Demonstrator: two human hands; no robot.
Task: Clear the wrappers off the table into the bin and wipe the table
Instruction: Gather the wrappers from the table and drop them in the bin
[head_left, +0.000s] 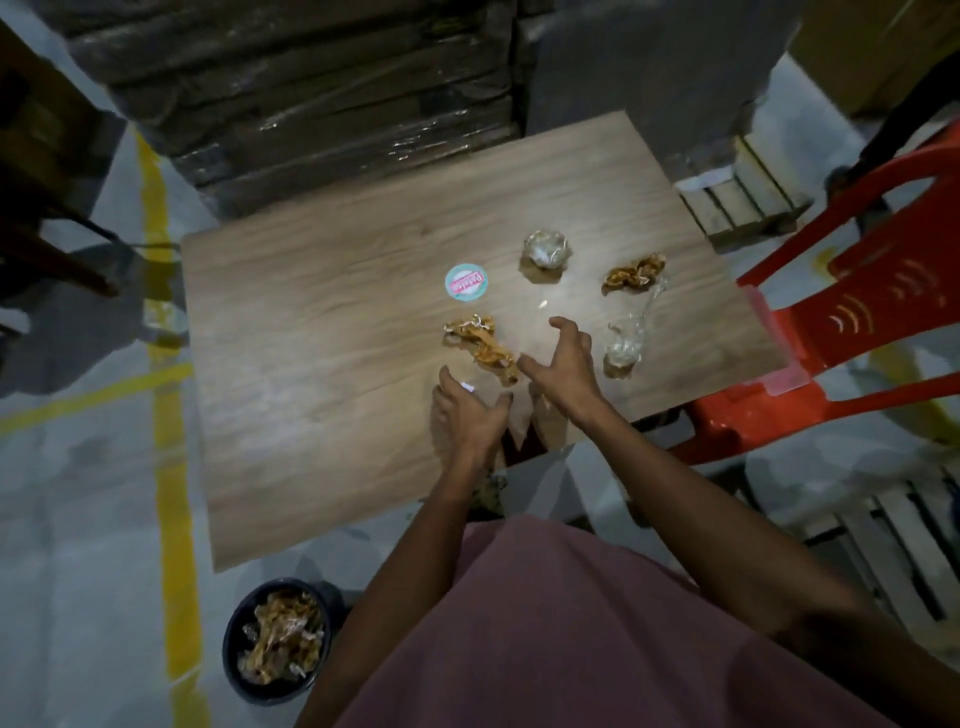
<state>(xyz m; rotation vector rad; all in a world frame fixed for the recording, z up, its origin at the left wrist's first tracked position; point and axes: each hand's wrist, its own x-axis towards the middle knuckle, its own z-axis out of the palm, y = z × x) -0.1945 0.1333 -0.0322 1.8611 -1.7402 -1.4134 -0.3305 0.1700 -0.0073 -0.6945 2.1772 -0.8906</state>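
On the wooden table (322, 332) lie a crumpled orange wrapper (480, 345) near the middle, a second orange wrapper (635, 273) at the far right, a crumpled clear ball (544, 248), a clear plastic wrapper (626, 345) and a round teal sticker (466, 282). My left hand (470, 415) hovers open just below the near orange wrapper, holding nothing. My right hand (569, 364) is open with fingers spread, between that wrapper and the clear one. A black bin (234, 644) with wrappers in it stands on the floor at the lower left.
A red plastic chair (857, 332) stands against the table's right side. Wrapped stacked boxes (311, 104) rise behind the table. Yellow floor lines (171, 467) run along the left. Wooden pallets (743, 202) lie at the right.
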